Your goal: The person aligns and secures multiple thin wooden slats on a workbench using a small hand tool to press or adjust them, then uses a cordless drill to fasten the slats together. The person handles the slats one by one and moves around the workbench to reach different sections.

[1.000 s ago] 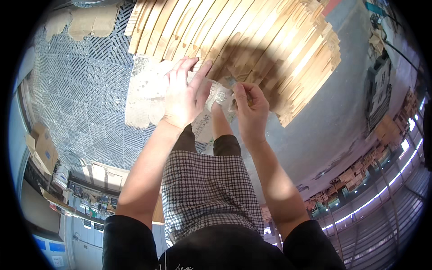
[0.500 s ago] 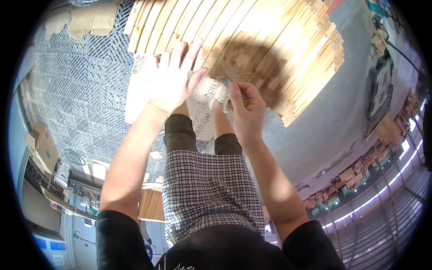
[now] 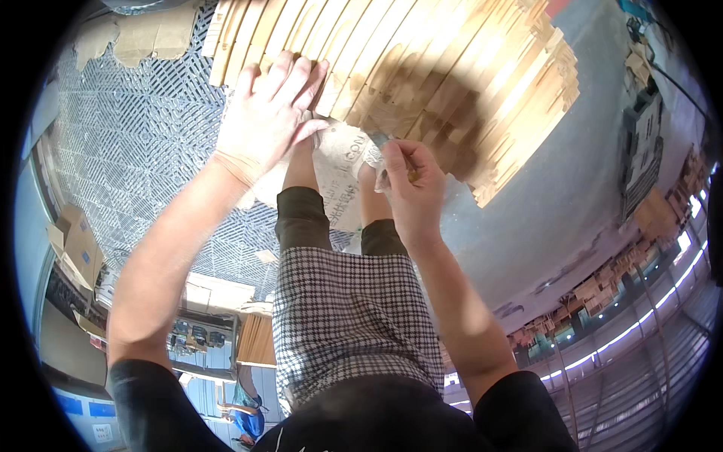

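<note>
Long pale wooden strips (image 3: 361, 68) lie side by side in front of me, with stepped, uneven ends at the right. My left hand (image 3: 267, 117) rests on their near left ends, its fingers stretched out and holding nothing. Closer to the middle, my right hand (image 3: 414, 177) is closed in a pinch beside the strips' near edge. It grips a small tool with a grey blade (image 3: 379, 138); a yellowish bit shows inside the fist, and the rest is hidden by the fingers. A whitish printed sheet (image 3: 343, 169) lies beneath my feet, next to the strips.
Grey patterned matting (image 3: 143, 143) covers the floor at left, with flattened cardboard (image 3: 154, 34) at its far end. An open cardboard box (image 3: 75, 245) stands further left. Smooth grey floor (image 3: 520, 233) runs along the right, toward stacked wood (image 3: 602, 294).
My left hand has moved left from the middle strip ends, and its forearm has swung outward. My right hand stays nearly in place with the small tool.
</note>
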### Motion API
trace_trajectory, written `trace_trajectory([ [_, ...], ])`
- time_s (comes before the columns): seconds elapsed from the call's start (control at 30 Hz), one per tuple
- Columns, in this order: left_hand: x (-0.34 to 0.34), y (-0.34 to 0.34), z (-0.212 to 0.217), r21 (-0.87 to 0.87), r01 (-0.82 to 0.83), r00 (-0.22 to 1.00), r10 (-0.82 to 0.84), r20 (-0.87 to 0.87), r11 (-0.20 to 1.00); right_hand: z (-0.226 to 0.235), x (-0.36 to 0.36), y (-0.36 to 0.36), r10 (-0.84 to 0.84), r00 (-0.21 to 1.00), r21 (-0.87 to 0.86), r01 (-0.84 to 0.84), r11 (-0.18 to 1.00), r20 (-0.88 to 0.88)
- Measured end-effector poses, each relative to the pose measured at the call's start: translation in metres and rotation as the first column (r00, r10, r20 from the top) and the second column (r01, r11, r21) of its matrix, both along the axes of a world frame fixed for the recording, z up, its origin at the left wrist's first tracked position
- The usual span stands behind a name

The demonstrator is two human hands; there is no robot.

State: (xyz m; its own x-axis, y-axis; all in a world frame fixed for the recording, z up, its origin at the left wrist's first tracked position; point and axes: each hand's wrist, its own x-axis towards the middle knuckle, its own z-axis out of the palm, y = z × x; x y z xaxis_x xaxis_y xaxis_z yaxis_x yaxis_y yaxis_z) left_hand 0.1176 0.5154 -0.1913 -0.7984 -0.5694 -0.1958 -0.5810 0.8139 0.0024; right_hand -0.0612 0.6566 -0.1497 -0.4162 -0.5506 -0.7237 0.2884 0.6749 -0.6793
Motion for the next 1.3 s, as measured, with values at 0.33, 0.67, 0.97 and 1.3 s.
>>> trace_trajectory([
  [0.33,-0.031,0.06,-0.01,0.46,-0.481,0.674,0.65,-0.351,0.746,0.007,-0.007,-0.005,0.034,0.999,0.035,-0.033,0.999,-0.03],
  [0.67,-0.03,0.068,-0.034,0.29,-0.487,0.752,0.564,-0.341,0.824,0.006,-0.002,-0.008,0.018,1.0,0.011,-0.018,1.0,0.006],
  [0.97,-0.029,0.054,-0.03,0.231,-0.484,0.783,0.535,-0.317,0.844,0.01,-0.004,-0.014,0.039,0.999,0.013,-0.039,0.999,-0.028],
  [1.3,0.018,-0.015,-0.017,-0.077,0.057,0.996,-0.062,-0.066,0.995,0.008,-0.009,-0.006,0.097,0.991,0.007,-0.097,0.995,-0.095],
])
